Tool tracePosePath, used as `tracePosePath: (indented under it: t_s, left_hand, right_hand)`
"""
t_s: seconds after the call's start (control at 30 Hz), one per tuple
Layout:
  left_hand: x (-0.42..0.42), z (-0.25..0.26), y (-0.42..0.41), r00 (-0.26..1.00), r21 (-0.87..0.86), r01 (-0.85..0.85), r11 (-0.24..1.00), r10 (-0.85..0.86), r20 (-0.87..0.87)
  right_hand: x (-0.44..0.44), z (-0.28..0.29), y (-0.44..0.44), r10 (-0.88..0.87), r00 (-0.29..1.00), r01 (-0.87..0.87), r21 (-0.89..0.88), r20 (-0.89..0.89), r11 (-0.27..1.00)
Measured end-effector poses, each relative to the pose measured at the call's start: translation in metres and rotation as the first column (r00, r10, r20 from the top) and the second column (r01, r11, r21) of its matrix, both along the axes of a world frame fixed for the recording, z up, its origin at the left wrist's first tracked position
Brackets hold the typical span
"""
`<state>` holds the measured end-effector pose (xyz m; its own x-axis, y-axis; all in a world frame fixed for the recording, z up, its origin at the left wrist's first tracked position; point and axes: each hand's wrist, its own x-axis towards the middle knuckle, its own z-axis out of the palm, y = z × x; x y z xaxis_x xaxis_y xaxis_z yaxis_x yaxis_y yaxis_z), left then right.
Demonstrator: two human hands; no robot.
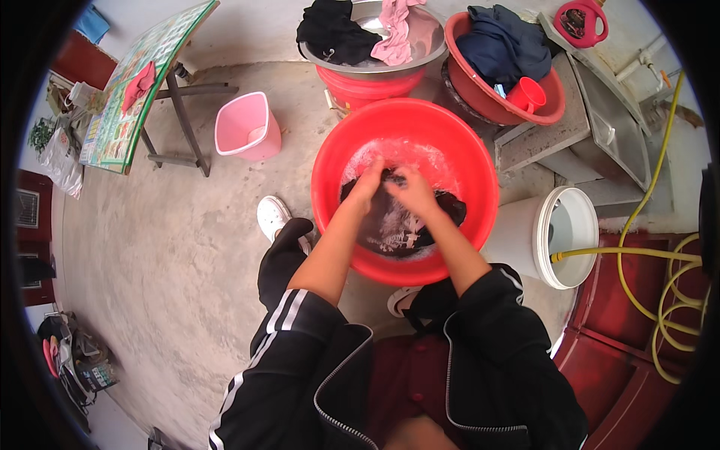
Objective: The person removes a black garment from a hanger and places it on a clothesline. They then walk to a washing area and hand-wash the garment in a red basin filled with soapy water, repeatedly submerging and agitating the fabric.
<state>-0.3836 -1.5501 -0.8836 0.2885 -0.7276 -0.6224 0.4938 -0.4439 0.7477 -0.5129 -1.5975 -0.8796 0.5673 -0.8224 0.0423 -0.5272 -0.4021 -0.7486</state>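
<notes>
A round red plastic basin [405, 115] holds sudsy water and dark wet cloth [377, 216]. My left hand [368, 183] is over the middle of the basin, its fingers on a bunched part of the cloth. Facing it, my right hand [412, 191] is blurred, with its fingers beside the same bunch; whether it grips the cloth cannot be told. Foam lies on the water around both hands, and more dark cloth shows under my right wrist.
Behind the basin stand a steel bowl [433, 36] with black and pink clothes and a red tub [554, 109] with dark blue cloth and a red cup [527, 94]. A white bucket [520, 236] with a yellow hose [630, 251] is at right, a pink bin [264, 132] at left.
</notes>
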Motion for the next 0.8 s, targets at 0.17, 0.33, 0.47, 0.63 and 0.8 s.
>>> tracePosePath:
  t_s: [0.17, 0.33, 0.47, 0.63, 0.8]
  left_hand:
    - [0.011, 0.002, 0.012, 0.785, -0.206, 0.062, 0.977, -0.175, -0.594]
    - [-0.031, 0.039, 0.011, 0.929, 0.061, -0.108, 0.992, 0.123, -0.349]
    - [-0.031, 0.065, 0.006, 0.946, -0.104, -0.008, 0.995, -0.027, -0.324]
    - [0.002, 0.055, 0.011, -0.016, 0.156, 0.247, 0.956, -0.157, 0.987]
    - [-0.014, 0.041, 0.028, -0.259, 0.572, 0.530, 0.626, -0.523, 0.812]
  right_hand:
    - [0.031, 0.077, 0.079, 0.080, 0.983, -0.044, -0.209, 0.164, 0.977]
    - [0.013, 0.028, 0.024, -0.157, 0.968, 0.228, -0.430, 0.194, 0.873]
    - [-0.031, 0.031, -0.021, -0.322, 0.908, 0.212, -0.368, -0.269, 0.905]
    - [-0.077, 0.069, -0.021, -0.256, 0.879, 0.113, -0.347, -0.402, 0.931]
    - [-0.069, 0.095, -0.006, 0.303, 0.640, 0.084, 0.457, -0.706, 0.885]
